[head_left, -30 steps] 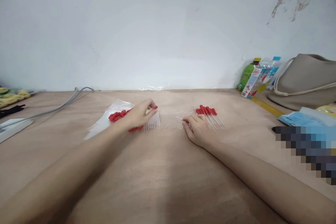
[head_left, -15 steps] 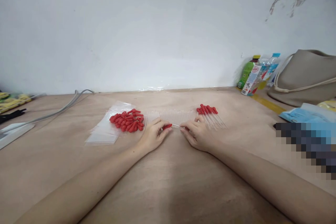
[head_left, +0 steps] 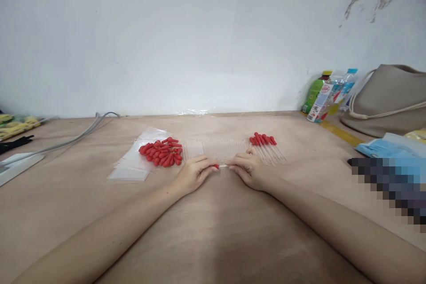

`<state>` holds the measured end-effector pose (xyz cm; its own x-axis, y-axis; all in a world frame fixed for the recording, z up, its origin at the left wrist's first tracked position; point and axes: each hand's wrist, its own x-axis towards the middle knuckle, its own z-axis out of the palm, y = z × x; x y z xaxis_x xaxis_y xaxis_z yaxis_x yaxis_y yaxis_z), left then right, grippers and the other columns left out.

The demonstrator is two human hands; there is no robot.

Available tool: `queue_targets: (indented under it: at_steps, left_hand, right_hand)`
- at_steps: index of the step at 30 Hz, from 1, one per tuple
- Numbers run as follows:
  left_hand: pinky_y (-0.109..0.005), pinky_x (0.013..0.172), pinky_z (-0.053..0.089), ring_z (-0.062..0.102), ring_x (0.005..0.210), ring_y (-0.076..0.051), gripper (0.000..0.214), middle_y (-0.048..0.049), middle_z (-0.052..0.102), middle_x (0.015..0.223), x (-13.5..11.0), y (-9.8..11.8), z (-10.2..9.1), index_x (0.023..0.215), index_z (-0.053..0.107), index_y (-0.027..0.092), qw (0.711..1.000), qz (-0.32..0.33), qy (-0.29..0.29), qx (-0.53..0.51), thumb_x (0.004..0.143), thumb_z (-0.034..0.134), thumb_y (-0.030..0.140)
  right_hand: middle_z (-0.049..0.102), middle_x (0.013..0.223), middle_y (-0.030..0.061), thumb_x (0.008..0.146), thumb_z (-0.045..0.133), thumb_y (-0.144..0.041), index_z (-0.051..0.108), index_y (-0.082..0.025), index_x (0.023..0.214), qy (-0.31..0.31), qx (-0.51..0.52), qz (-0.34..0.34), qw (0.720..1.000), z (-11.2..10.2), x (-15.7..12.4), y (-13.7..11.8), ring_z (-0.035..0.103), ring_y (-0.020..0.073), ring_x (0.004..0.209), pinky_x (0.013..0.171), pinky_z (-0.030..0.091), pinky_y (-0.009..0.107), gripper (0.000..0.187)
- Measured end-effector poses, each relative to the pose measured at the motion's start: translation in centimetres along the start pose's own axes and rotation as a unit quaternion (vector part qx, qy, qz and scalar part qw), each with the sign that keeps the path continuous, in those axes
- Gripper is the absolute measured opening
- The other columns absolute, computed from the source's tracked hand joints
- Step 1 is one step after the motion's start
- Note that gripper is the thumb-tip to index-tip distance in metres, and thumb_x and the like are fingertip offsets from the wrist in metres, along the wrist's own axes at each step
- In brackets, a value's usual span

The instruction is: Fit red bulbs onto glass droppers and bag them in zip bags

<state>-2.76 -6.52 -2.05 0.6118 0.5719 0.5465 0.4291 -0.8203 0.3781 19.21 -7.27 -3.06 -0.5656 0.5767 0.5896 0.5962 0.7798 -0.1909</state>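
Observation:
Between the fingers of my left hand [head_left: 196, 173] is a red rubber dropper bulb [head_left: 216, 166], mostly hidden, its end showing at the fingertips. My right hand [head_left: 251, 171] pinches a thin clear dropper tube [head_left: 223, 166], which meets the bulb's mouth between the hands. Behind the hands lies a row of clear tubes [head_left: 226, 146] side by side. A pile of red bulbs [head_left: 161, 153] lies to the left, partly on clear plastic bags [head_left: 133, 162]. To the right, several droppers with red bulbs [head_left: 262, 139] lie with their tips toward me.
A grey cable [head_left: 83, 135] runs along the left. Drink bottles [head_left: 321, 97] lean against the wall at the right, beside a grey-brown drawstring bag [head_left: 386, 97]. Blue-and-white packaging [head_left: 376, 146] and a blurred-out dark object [head_left: 389, 182] lie at the right edge.
The fingers of my left hand have closed further over the bulb, so less red shows. The tube has levelled out, and its visible part between the hands is shorter.

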Motion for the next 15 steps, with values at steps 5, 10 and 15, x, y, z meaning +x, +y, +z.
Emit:
queue_targets:
  at_steps: [5, 10, 15]
  left_hand:
    - [-0.024, 0.068, 0.045, 0.056, 0.074, -0.013, 0.02, -0.0041, 0.061, 0.079, -0.1, 0.1, 0.0, 0.09, 0.061, 0.017, 1.0, 0.011, -0.026, 0.011, 0.088, 0.042, 0.024]
    - [-0.023, 0.065, 0.043, 0.055, 0.072, -0.013, 0.019, -0.0033, 0.06, 0.077, 0.0, 0.0, 0.2, 0.089, 0.06, 0.017, 0.999, 0.0, -0.034, 0.038, 0.088, 0.044, 0.026]
    - [-0.023, 0.063, 0.043, 0.054, 0.07, -0.013, 0.018, -0.0034, 0.059, 0.076, 0.0, -0.1, 0.2, 0.088, 0.059, 0.015, 0.998, 0.007, -0.037, 0.05, 0.087, 0.045, 0.027]
  right_hand:
    - [0.064, 0.074, 0.0008, 0.088, 0.042, -0.024, 0.063, -0.02, 0.087, 0.005, -0.041, 0.001, 0.999, -0.2, 0.1, -0.1, 0.055, 0.011, 0.068, 0.073, 0.024, 0.03, 0.021]
    - [0.065, 0.071, 0.0015, 0.088, 0.041, -0.024, 0.064, -0.02, 0.086, 0.029, -0.071, -0.004, 0.997, -0.1, 0.0, -0.7, 0.053, 0.0116, 0.064, 0.073, 0.022, 0.031, 0.023]
    - [0.065, 0.07, 0.0013, 0.087, 0.04, -0.021, 0.063, -0.017, 0.083, 0.027, -0.061, -0.003, 0.998, 0.0, 0.1, -1.3, 0.051, 0.0104, 0.059, 0.068, 0.022, 0.03, 0.023]
